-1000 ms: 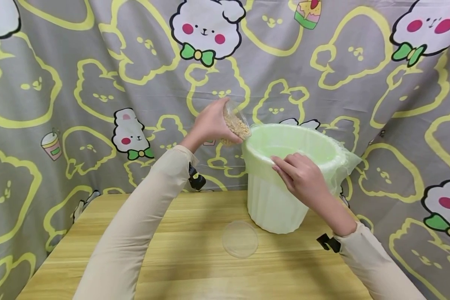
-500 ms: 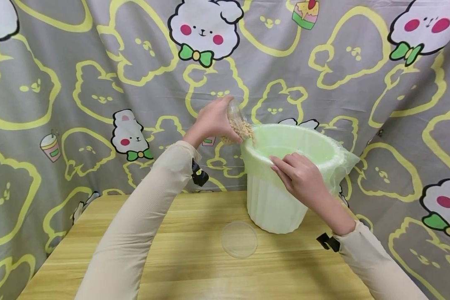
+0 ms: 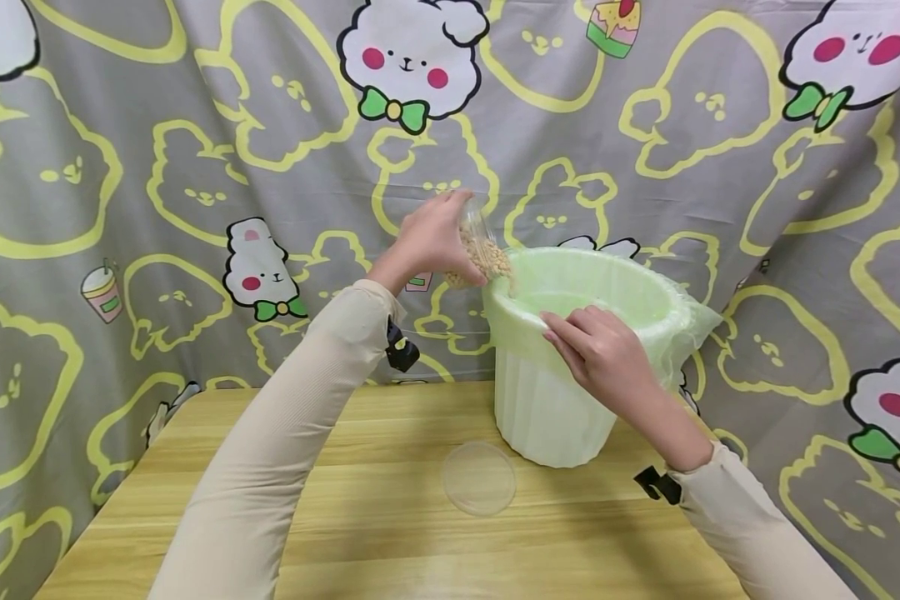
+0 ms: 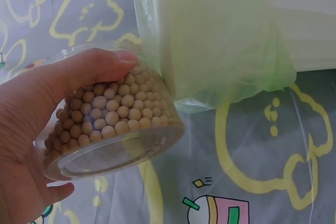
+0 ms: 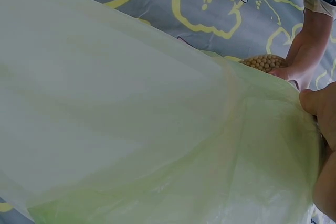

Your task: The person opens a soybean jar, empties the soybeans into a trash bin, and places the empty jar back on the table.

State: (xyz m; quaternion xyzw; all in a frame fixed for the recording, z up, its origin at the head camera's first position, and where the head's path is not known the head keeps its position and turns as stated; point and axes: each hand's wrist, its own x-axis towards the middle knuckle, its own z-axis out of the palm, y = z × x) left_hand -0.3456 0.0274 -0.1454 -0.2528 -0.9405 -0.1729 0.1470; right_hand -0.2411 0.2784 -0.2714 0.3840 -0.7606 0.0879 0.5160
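Note:
My left hand (image 3: 437,242) grips a clear plastic jar (image 4: 118,153) of small round beige pellets that look like soybeans (image 4: 113,111). In the head view the jar tips to the right, its mouth at the left rim of a tall pale bin (image 3: 547,408). Pellets gather at the mouth and some appear to drop inside. A thin light-green bag (image 3: 513,317) lines the bin and folds down over its rim. On the near rim, my right hand (image 3: 607,354) holds the edge with curled fingers. The bin's floor is mostly hidden.
A clear round lid (image 3: 480,479) lies flat on the wooden table (image 3: 360,517), left of the bin's base. Behind the table hangs a grey patterned curtain (image 3: 307,192). Loose bag material (image 3: 693,329) sticks out at the bin's right side.
The left hand has shifted slightly right and tilted the jar further. Pellets have slid to the mouth and spill over the bin's rim. The right hand keeps its place.

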